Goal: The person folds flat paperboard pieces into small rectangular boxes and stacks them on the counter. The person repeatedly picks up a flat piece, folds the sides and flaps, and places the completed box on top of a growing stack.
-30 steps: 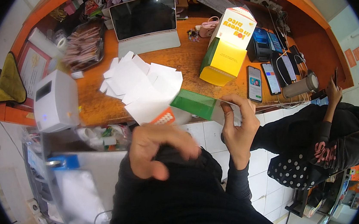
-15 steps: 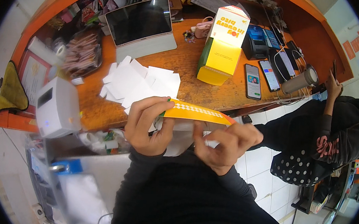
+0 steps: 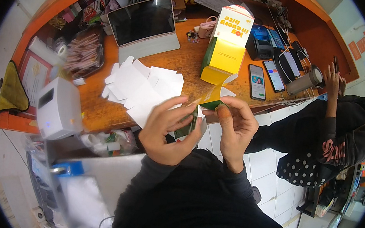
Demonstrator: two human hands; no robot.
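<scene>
Both my hands hold a flat green and yellow cardboard carton [image 3: 205,101] in front of my chest. My left hand [image 3: 167,130] grips its lower green part from the left, fingers spread around it. My right hand [image 3: 234,125] pinches its upper edge from the right. One yellow flap sticks up between the hands. An assembled carton of the same kind [image 3: 226,45] stands upright on the orange wooden counter [image 3: 187,61] just beyond. A pile of white flat cards [image 3: 143,86] lies on the counter to the left of my hands.
A tablet [image 3: 143,22] leans at the back of the counter. Several phones [image 3: 267,76] and a card reader [image 3: 259,42] lie at the right. A white label printer [image 3: 57,108] sits at the left. Another person in black [image 3: 325,132] stands on the right.
The carton was held flat and horizontal between my hands; now it is turned more upright and partly folded, with my hands closer together around it.
</scene>
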